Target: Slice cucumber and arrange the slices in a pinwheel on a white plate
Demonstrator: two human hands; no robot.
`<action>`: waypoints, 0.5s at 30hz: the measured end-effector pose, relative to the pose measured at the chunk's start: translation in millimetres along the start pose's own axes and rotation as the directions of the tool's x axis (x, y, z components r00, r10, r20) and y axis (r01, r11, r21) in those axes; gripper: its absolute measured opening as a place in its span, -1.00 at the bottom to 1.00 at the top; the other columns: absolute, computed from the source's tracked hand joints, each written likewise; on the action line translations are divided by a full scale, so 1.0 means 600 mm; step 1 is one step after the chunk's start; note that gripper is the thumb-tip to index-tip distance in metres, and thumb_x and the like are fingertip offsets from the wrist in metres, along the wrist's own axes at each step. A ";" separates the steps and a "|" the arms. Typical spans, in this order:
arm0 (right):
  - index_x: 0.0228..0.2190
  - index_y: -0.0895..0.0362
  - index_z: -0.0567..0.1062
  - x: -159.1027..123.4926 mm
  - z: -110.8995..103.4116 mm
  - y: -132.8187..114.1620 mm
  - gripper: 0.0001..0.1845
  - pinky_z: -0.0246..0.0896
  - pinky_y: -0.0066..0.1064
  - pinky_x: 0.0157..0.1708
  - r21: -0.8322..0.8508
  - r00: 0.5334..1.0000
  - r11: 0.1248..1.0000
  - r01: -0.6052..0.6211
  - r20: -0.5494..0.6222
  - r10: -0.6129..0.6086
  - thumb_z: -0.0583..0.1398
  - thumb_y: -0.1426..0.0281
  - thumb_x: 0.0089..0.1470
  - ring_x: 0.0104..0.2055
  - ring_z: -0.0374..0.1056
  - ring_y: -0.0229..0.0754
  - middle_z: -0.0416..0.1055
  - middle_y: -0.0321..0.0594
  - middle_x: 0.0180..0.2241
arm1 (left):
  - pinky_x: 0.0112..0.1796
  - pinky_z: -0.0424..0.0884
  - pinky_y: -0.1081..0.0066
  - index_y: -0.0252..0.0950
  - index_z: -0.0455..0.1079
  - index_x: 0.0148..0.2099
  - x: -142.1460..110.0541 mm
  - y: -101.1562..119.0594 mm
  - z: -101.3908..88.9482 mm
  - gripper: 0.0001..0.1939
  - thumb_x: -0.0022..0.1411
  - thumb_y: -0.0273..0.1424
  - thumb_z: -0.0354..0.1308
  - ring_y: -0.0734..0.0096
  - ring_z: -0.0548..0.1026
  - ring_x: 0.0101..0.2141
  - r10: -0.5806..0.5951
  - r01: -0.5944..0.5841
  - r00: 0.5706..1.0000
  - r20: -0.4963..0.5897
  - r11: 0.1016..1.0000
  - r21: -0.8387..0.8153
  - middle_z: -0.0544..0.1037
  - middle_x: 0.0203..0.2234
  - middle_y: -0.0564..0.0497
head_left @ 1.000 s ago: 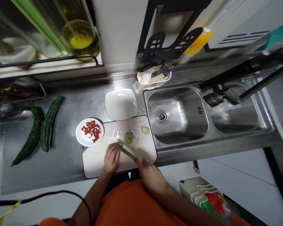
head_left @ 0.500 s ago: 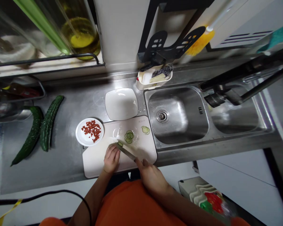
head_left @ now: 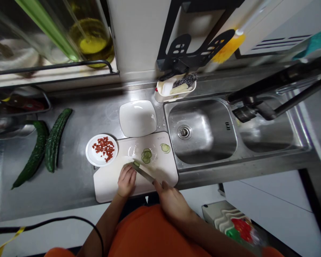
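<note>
My right hand is closed round the handle of a kitchen knife, whose blade points up and left over the white cutting board. With fingers curled, my left hand presses down at the blade's tip on a piece of cucumber; a green bit shows just past the blade, and the rest is hidden under the fingers. Thin cucumber slices overlap in a small pile on the board. A second little group of slices lies near its right edge.
A round white plate with chopped red bits overlaps the board's upper left corner. Behind the board sits a square white plate. Two whole cucumbers lie at the left. To the right are a steel sink and a black faucet.
</note>
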State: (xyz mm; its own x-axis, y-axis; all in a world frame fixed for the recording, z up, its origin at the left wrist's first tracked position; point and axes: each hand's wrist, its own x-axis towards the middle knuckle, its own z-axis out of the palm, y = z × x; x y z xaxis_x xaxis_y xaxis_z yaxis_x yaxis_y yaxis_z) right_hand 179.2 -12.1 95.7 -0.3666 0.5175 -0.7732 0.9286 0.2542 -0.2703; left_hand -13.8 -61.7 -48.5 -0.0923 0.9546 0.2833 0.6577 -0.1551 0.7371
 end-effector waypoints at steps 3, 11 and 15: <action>0.03 0.09 0.29 0.002 0.003 0.001 -0.49 0.18 -0.43 -0.41 0.009 1.000 1.000 0.009 0.002 -0.009 -0.12 0.64 0.10 -0.31 0.44 -0.11 0.43 -0.08 -0.22 | -0.03 0.43 0.07 -0.32 0.43 -0.13 0.001 0.000 0.000 -0.81 0.21 -0.54 0.10 0.25 0.47 -0.11 0.019 -0.019 1.000 -0.014 1.000 0.001 0.52 -0.23 -0.12; -0.02 0.11 0.32 0.003 -0.010 0.001 -0.51 0.15 -0.44 -0.40 0.028 0.999 0.999 0.025 0.031 -0.026 -0.14 0.66 0.09 -0.31 0.44 -0.12 0.43 -0.08 -0.22 | -0.03 0.43 0.09 -0.33 0.43 -0.14 0.000 -0.002 0.002 -0.81 0.18 -0.58 0.12 0.26 0.48 -0.11 0.030 -0.029 0.999 -0.026 1.000 0.004 0.53 -0.24 -0.11; -0.06 0.12 0.34 0.003 -0.016 -0.003 -0.51 0.13 -0.45 -0.41 0.045 1.000 0.999 0.019 0.016 -0.020 -0.14 0.67 0.09 -0.31 0.43 -0.14 0.43 -0.08 -0.24 | -0.04 0.43 0.07 -0.33 0.42 -0.13 0.003 0.000 0.001 -0.81 0.19 -0.57 0.11 0.26 0.48 -0.12 0.025 -0.025 1.000 -0.013 1.000 -0.017 0.52 -0.24 -0.11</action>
State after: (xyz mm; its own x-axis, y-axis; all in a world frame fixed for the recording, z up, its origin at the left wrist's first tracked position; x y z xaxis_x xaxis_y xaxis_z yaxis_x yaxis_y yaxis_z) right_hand 176.6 -3.9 100.0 -0.3843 0.4990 -0.7767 0.9229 0.2274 -0.3106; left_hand -13.6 -60.0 -48.4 -0.0861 0.9469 0.3096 0.6467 -0.1833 0.7404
